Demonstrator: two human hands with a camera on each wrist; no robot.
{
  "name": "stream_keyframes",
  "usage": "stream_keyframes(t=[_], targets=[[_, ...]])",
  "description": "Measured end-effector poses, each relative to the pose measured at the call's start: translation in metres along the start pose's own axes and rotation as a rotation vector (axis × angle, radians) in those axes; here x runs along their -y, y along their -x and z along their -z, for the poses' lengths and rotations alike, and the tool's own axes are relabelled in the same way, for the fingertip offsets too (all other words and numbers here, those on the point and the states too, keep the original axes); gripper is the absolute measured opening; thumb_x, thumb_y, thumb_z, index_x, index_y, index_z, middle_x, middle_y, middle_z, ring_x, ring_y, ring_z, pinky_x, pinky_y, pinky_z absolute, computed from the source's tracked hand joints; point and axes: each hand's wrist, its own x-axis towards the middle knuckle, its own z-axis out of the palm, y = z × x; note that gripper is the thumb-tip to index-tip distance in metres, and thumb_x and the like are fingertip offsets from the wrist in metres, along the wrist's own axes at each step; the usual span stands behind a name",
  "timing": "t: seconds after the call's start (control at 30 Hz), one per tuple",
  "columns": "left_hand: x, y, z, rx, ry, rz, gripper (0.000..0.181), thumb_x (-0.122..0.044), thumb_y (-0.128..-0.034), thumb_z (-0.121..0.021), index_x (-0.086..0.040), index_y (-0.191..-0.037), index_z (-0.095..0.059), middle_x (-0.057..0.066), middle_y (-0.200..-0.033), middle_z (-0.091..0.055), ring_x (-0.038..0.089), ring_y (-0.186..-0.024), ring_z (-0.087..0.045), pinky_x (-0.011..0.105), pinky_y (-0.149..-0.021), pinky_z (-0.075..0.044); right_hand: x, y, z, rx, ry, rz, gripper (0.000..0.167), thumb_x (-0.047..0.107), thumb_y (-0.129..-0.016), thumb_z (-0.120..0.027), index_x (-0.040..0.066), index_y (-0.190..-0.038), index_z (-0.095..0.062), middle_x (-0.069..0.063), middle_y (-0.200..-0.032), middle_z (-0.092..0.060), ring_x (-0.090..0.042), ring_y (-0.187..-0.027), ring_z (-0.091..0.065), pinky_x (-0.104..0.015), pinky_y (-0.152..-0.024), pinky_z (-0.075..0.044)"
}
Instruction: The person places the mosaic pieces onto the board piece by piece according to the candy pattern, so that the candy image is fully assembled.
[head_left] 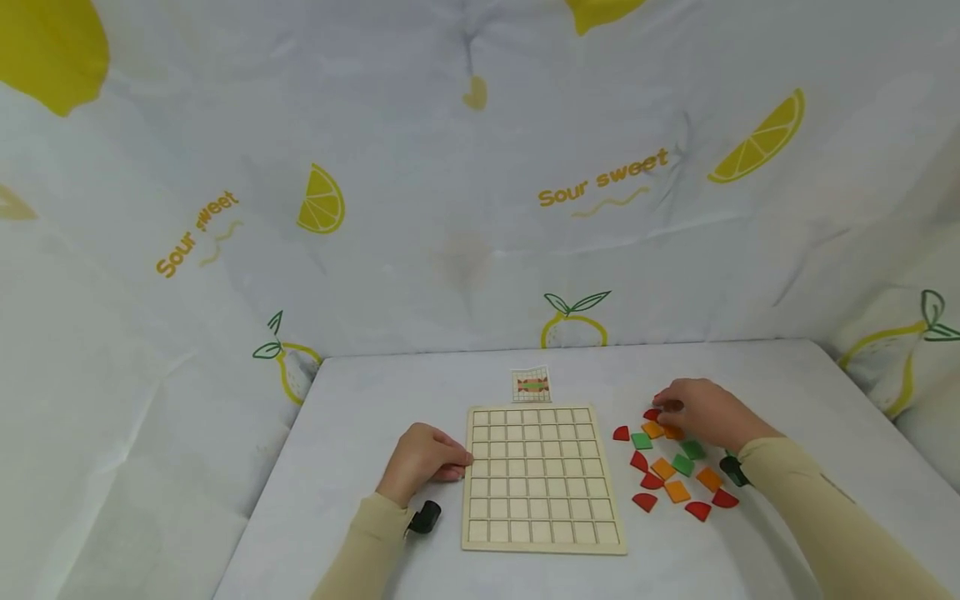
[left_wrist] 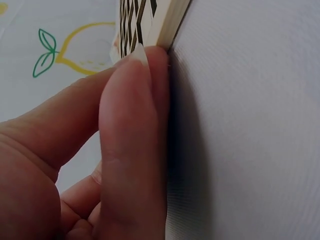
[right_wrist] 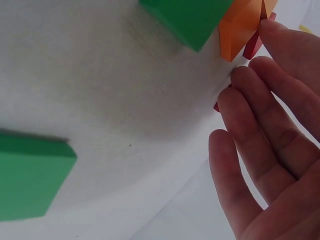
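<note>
Gridded board (head_left: 540, 479) (coloured tiles (head_left: 682, 464) alongside)

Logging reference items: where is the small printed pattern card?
In the head view, the pattern card is just beyond the far edge of the wooden grid board, left of the coloured tiles.

White bench (head_left: 337, 442) carries a pale grid board (head_left: 543, 479), small pattern card (head_left: 531, 385) just beyond it, red/orange/green pieces (head_left: 677, 492) scattered right.

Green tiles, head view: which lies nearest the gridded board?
The leftmost green tile, just right of a red piece; the other visible green ones lie farther from the gridded board.
</note>
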Motion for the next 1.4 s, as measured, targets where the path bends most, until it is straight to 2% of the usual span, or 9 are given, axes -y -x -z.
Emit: stream_keyframes(t=[0.27,0.53,0.77,1.4], targets=[[0.0034,-0.0063,0.0007,0.019,0.029,0.036,0.023,-0.011,-0.0818,-0.095,0.000,-0.095,-0.079,0.010,-0.079,-0.081,0.009,-0.063,-0.075,0.022,-0.061,-0.065,0.0023,-0.0039,-0.0007,0.001,0.000,0.003,0.029,0.021,-0.095,-0.085,0.003,-0.116,-0.079,-0.008,-0.107,-0.079,-0.023,-0.094,-0.069,-0.051,-0.091,-0.066],[0.0068,-0.0075,0.0051,0.042,0.022,0.007,0.020,-0.017,-0.0819,-0.094,-0.004,-0.091,-0.081,0.007,-0.078,-0.081,0.008,-0.064,-0.076,0.024,-0.064,-0.066,-0.0004,-0.0067,-0.0022,-0.003,0.003,0.016,0.026,0.020,-0.094,-0.085,0.004,-0.115,-0.080,-0.007,-0.106,-0.079,-0.021,-0.092,-0.069,-0.049,-0.088,-0.067],[0.0088,-0.0089,0.0052,0.065,0.040,-0.005,0.018,-0.015,-0.0845,-0.092,-0.003,-0.093,-0.081,0.008,-0.082,-0.083,0.009,-0.065,-0.077,0.024,-0.065,-0.066,0.0009,-0.0063,-0.0024,-0.015,0.000,0.014,0.027,0.022,-0.094,-0.085,0.005,-0.114,-0.080,-0.008,-0.108,-0.079,-0.023,-0.094,-0.069,-0.051,-0.090,-0.067],[0.0079,-0.0096,0.0044,0.055,0.029,0.015,0.020,-0.015,-0.0843,-0.093,-0.003,-0.094,-0.080,0.009,-0.079,-0.081,0.010,-0.065,-0.077,0.022,-0.063,-0.066,0.0006,-0.0066,-0.0043,-0.037,0.028,0.013,0.029,0.025,-0.091,-0.087,0.005,-0.111,-0.080,-0.010,-0.107,-0.078,-0.025,-0.092,-0.068,-0.051,-0.087,-0.066]])
